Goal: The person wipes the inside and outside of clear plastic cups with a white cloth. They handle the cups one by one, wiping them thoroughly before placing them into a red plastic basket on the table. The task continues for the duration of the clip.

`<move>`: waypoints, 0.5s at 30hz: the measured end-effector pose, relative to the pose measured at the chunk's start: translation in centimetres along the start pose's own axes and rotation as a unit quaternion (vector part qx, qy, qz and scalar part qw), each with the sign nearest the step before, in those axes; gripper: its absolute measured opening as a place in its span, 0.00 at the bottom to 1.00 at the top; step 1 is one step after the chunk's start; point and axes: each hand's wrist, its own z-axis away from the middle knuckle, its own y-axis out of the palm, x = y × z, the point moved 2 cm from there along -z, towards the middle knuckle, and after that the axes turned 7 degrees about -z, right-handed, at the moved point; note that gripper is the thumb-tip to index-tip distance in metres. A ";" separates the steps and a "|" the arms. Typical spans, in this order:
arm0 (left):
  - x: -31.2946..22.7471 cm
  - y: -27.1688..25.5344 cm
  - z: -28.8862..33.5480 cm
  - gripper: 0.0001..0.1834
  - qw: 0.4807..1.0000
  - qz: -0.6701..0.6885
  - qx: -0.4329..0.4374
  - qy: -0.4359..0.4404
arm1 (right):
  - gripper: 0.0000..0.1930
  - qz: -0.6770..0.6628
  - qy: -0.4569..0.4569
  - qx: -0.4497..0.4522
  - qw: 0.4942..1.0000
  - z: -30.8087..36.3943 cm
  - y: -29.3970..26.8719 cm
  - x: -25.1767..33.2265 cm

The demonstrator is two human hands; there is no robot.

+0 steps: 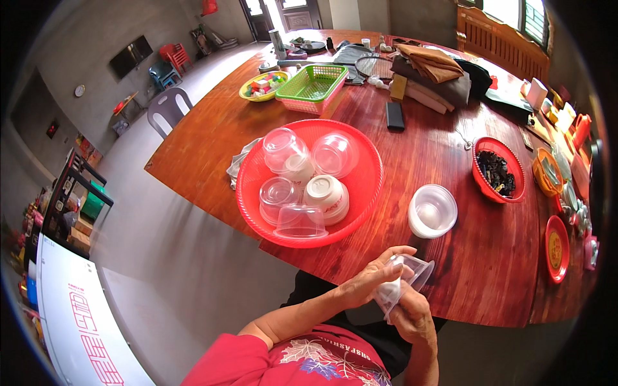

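Both hands [415,316] in a curled grip on a clear plastic cup [422,275]

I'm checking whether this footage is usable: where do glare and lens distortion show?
In the head view, light through the doorway is blown out and the glossy table carries pale sheen; in the head view, table edges bow and the corners go black; in the head view, the held clear plastic cup catches highlights.
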 end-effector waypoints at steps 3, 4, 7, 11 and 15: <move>-0.8 -0.5 0.9 0.38 0.993 -0.099 -0.054 0.030 | 0.14 0.228 -0.062 0.058 0.970 0.1 -0.1 0.7; -1.3 -0.7 1.2 0.39 0.993 -0.098 -0.063 0.036 | 0.13 0.304 -0.071 0.061 0.948 0.0 -0.1 1.3; -4.2 -1.1 2.8 0.39 0.990 -0.097 -0.089 0.053 | 0.13 0.368 -0.075 0.012 0.927 -0.1 -0.6 1.6; -10.5 -2.8 5.2 0.36 0.957 -0.115 -0.192 0.183 | 0.13 0.271 -0.032 -0.067 0.960 0.5 -2.1 0.0; -16.5 -7.8 7.4 0.38 0.843 -0.267 -0.374 0.281 | 0.11 0.197 0.000 -0.087 0.977 1.0 -1.9 -2.1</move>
